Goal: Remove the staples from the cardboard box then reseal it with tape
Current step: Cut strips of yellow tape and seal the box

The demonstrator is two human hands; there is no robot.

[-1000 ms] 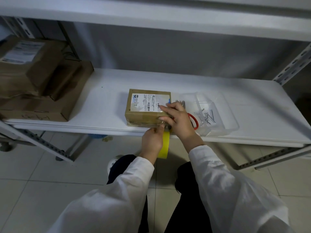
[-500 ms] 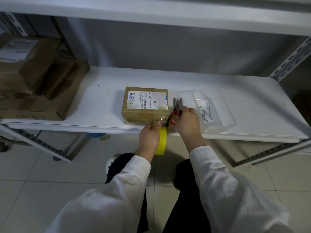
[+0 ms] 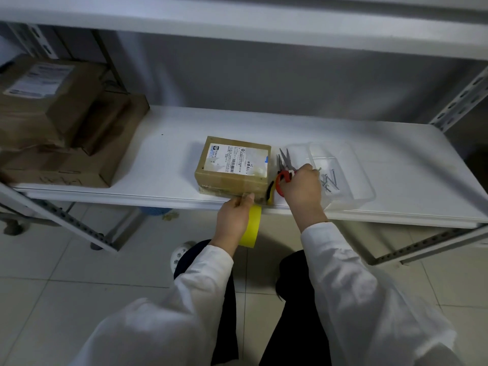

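Observation:
A small cardboard box (image 3: 233,165) with a white label lies near the front edge of the white shelf (image 3: 163,159). Just below that edge my left hand (image 3: 233,220) grips a yellow tape roll (image 3: 252,227), its thumb against the box's front face. To the right of the box lie red-handled pliers (image 3: 284,169), jaws pointing away from me. My right hand (image 3: 301,186) curls its fingers round the pliers' handles.
A clear plastic tray (image 3: 340,175) holding several metal nails stands right of the pliers. Larger cardboard boxes (image 3: 60,133) are stacked at the shelf's left end. An upper shelf (image 3: 237,22) hangs overhead. Tiled floor lies below.
My right hand left the box's top and moved right onto the pliers' handles. My left hand stays at the box's front edge with the tape roll.

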